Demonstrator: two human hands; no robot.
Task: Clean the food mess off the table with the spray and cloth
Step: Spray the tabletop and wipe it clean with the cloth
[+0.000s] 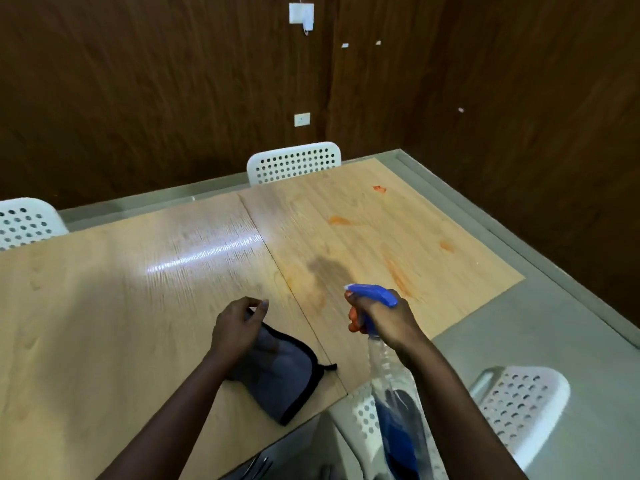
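Right hand [384, 322] grips the spray bottle [388, 362] at the neck, fingers [354, 315] curled round the orange trigger, bottle held above the near right corner of the worktop [121, 289], nozzle pointing far-left. Bottle: blue plastic spray head, clear plastic body tilted back toward the person, blue liquid low in the body. Left hand [239, 327] rests over the far end of the cloth [280, 375], fingers loosely curled, thumb and forefinger apart; cannot tell if they actually pinch the fabric. Cloth: one, grey-blue, soft weave, black bound edge, small black loop at its right corner, lying flat on the near part of the worktop just left of the seam. Worktop: two light wood-grain laminate panels butted at a diagonal seam [277, 268], glossy, with a light reflection on the left panel. Food mess [339, 220] all on the right panel: four orange-red marks visible, one small blob far right, one smear at centre, one spot at the right edge, one long streak near the bottle head; also a dark wet-looking patch [323, 268] near the seam. White perforated plastic chairs [294, 162]: four in view, two on the far side, two on the near right. Dark wood-grain wall panels [138, 81] behind, two white wall plates [302, 13].
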